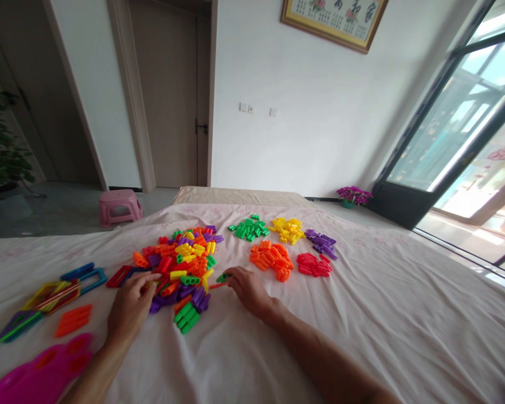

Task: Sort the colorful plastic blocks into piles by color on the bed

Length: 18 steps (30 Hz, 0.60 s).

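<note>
A mixed heap of plastic tube-shaped building blocks (188, 251) in red, orange, yellow, green and purple lies on the bed cover. My left hand (130, 303) is at the heap's left edge, thumb and fingers pinched together; what they hold, if anything, is hidden. Right of the heap, my right hand (250, 292) has its fingers closed on a green block (222, 278), and a thin orange-red piece (217, 285) shows just below it. Farther off lie single-colour piles: green blocks (249, 228), yellow blocks (288, 230), purple blocks (322, 243), orange blocks (271, 258) and red blocks (315, 265).
Flat coloured frame-shaped tiles (53, 294) lie at the left, with joined orange tubes (73, 320) and a bright pink plastic object (42, 370) nearer me. A pink stool (120, 207) stands on the floor beyond. The pale sheet (362, 314) is wrinkled.
</note>
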Each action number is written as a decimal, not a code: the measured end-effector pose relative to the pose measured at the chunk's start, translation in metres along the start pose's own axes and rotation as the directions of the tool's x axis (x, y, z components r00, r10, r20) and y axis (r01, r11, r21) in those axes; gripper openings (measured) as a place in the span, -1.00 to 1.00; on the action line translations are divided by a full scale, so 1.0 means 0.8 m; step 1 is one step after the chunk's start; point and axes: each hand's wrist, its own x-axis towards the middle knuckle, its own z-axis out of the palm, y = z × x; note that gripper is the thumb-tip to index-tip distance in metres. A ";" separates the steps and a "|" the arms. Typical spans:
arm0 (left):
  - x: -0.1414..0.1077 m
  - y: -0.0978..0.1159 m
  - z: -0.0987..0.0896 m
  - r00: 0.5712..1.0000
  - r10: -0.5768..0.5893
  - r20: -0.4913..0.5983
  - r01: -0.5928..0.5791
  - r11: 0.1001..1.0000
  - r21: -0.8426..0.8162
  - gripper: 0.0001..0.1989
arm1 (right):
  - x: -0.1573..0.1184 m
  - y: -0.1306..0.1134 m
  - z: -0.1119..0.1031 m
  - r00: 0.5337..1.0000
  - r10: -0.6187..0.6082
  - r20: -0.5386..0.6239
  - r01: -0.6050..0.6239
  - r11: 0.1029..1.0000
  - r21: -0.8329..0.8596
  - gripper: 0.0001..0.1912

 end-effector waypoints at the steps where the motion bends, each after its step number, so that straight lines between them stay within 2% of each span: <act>1: 0.000 0.000 0.000 1.000 0.002 0.001 -0.002 1.000 -0.002 -0.54 | 0.003 0.005 0.000 0.997 0.069 -0.040 -0.065 0.991 0.114 -0.74; 4: -0.001 0.002 -0.001 1.000 0.005 -0.011 -0.005 1.000 -0.001 -0.55 | 0.017 0.022 -0.006 0.955 0.282 -0.098 -0.213 0.874 0.437 -0.66; 7: 0.000 0.002 -0.001 1.000 0.007 -0.015 -0.007 1.000 0.005 -0.54 | 0.039 0.040 -0.023 0.911 0.370 -0.183 -0.198 0.780 0.594 -0.50; 11: 0.001 0.000 0.000 1.000 0.009 -0.011 -0.009 1.000 0.005 -0.54 | 0.065 0.058 -0.050 0.879 0.318 -0.354 -0.051 0.803 0.594 -0.26; 13: 0.000 0.000 0.000 1.000 0.009 -0.007 -0.009 1.000 0.002 -0.54 | 0.071 0.066 -0.056 0.866 0.293 -0.405 -0.002 0.813 0.583 -0.18; 16: 0.000 0.000 0.000 1.000 0.010 -0.014 -0.010 1.000 -0.003 -0.56 | 0.067 0.077 -0.050 0.859 0.297 -0.418 -0.008 0.823 0.568 -0.21; 18: -0.001 0.001 0.000 1.000 0.009 -0.026 -0.009 1.000 0.001 -0.56 | 0.059 0.081 -0.041 0.880 0.301 -0.367 -0.054 0.831 0.553 -0.34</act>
